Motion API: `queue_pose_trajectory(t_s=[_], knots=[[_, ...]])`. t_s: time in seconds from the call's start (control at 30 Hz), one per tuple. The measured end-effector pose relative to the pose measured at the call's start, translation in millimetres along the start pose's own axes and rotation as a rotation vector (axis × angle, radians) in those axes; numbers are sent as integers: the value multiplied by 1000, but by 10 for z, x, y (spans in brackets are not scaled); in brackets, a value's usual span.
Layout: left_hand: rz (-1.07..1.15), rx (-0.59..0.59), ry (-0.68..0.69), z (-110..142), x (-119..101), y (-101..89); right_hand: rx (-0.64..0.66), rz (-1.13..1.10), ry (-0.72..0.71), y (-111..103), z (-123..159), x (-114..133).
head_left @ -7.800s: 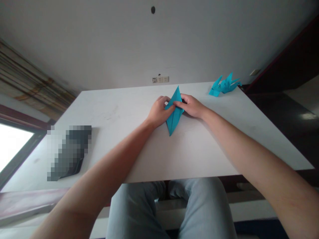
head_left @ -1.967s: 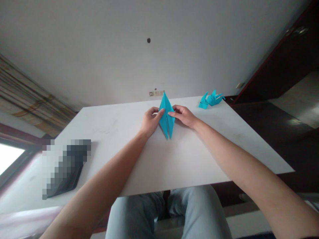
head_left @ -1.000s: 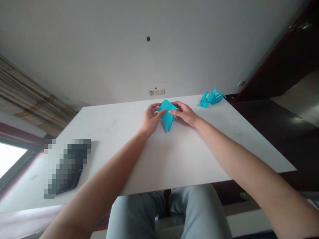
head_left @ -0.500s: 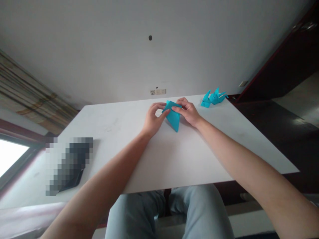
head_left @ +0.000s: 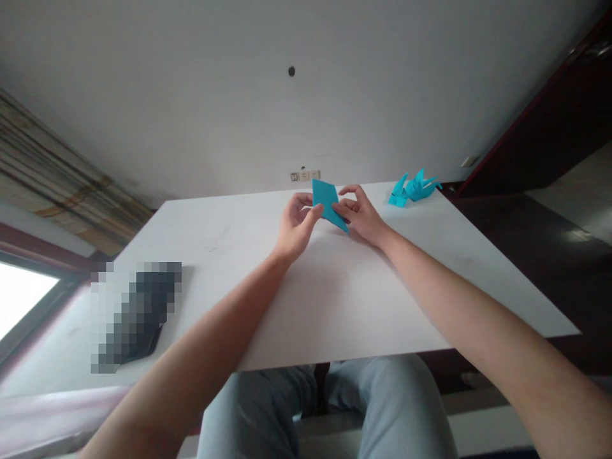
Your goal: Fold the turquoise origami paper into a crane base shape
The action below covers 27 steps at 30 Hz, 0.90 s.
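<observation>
A folded piece of blue paper (head_left: 327, 201) is lifted a little above the white table (head_left: 335, 287), near its far edge. My left hand (head_left: 295, 224) pinches its left side between thumb and fingers. My right hand (head_left: 361, 213) pinches its right side, with the other fingers curled over it. The paper forms a flat, tilted diamond shape with its lower tip pointing right and toward me.
Finished blue origami figures (head_left: 414, 189) lie at the table's far right corner. A dark, blurred-out object (head_left: 136, 312) rests at the left near the front edge. A wall with a socket strip (head_left: 305, 175) stands behind the table. My knees show under the front edge.
The long pointed paper shape has been folded shorter and turned. Both hands lifted it off the table and tilted it over the last second.
</observation>
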<state>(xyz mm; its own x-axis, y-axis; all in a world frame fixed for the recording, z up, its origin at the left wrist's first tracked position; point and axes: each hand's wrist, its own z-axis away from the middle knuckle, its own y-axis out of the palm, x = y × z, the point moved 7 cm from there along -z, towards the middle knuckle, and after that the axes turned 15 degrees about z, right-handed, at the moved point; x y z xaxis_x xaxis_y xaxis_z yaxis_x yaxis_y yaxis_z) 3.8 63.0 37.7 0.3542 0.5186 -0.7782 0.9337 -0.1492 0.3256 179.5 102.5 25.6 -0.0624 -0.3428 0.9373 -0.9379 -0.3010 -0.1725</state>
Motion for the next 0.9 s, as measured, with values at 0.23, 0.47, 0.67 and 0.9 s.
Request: queue_pose_trajectory(t_s=[0.23, 0.47, 0.67, 0.9], knots=[[55, 20, -147, 64, 26, 53, 41, 62, -37, 13, 0, 95], [-4, 50, -225, 101, 42, 47, 184, 113, 1, 91, 68, 166], [-27, 58, -171, 79, 2, 53, 226, 135, -8, 111, 73, 147], [-67, 27, -133, 58, 42, -8, 279, 118, 51, 149, 74, -3]])
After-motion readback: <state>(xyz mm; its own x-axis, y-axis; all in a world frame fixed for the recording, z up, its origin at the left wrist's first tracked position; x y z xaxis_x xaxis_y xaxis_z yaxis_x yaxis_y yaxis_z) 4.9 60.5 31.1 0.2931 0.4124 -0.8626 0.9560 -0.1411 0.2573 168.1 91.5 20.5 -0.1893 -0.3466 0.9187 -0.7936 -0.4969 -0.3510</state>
